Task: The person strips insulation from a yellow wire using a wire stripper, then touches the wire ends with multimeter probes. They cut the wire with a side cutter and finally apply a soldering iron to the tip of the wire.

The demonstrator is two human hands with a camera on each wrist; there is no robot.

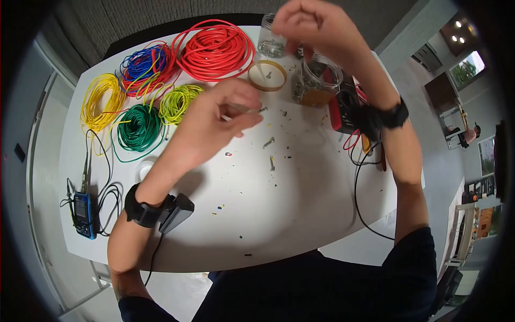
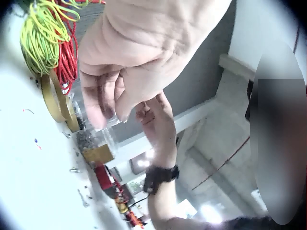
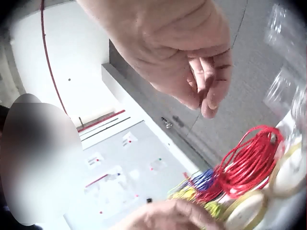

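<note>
My left hand (image 1: 217,115) hovers over the middle of the white table, its fingers loosely bent. Nothing shows between thumb and fingertips in the left wrist view. Higher and farther right, my right hand (image 1: 322,27) hangs in the air above two clear jars. Its fingers curl loosely and blur in the head view; no held thing shows. Small metal pieces fill the open jar (image 1: 316,88) below it, and the other jar (image 1: 271,44) stands behind. Several loose screws (image 1: 272,162) lie scattered on the table. A gold-rimmed round lid (image 1: 267,87) has a small screw (image 1: 269,75) inside.
Coils of red wire (image 1: 217,51), yellow wire (image 1: 102,99), green wire (image 1: 138,127) and blue wire (image 1: 145,64) cover the back left. A blue handheld device (image 1: 84,214) with cables lies at left. A red meter (image 1: 344,112) with leads sits at right.
</note>
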